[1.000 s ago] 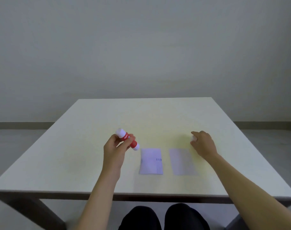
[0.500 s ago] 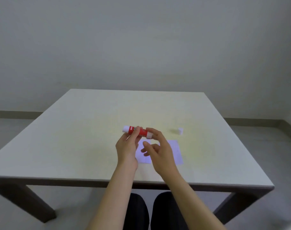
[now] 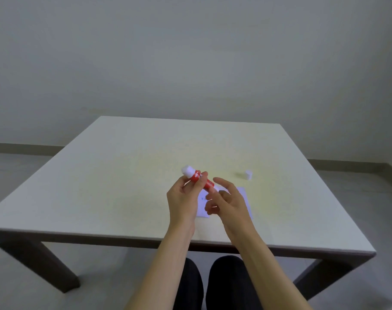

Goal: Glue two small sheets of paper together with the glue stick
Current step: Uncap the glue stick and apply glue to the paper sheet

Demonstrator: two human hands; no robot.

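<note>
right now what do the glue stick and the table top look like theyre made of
Glue stick: apparently plastic, a glossy red tube with a white end, held in the left hand. Table top: probably laminate or painted board, a matte off-white slab with no grain showing; the exact material cannot be told.

txt: none legible | glue stick label: blurred | paper marks: too small
</note>
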